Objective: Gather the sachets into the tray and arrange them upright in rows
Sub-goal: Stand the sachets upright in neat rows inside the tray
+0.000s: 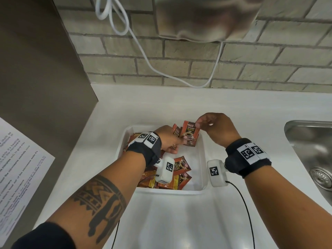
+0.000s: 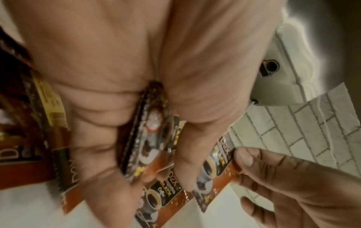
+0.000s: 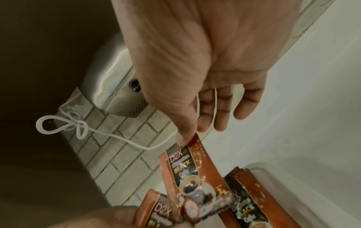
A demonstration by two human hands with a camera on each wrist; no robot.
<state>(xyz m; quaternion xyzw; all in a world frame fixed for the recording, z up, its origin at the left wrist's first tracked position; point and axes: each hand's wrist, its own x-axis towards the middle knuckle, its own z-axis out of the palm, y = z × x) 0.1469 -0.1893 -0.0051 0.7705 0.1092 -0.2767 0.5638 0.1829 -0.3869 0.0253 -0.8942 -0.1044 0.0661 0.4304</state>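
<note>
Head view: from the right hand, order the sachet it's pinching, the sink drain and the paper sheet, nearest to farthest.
1. Pinched sachet, in the right hand over the tray's far end.
2. Sink drain, far right.
3. Paper sheet, far left.

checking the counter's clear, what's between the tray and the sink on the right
In the head view, only bare white counter lies between the tray and the sink; the right hand and its wrist camera hang over that stretch.
</note>
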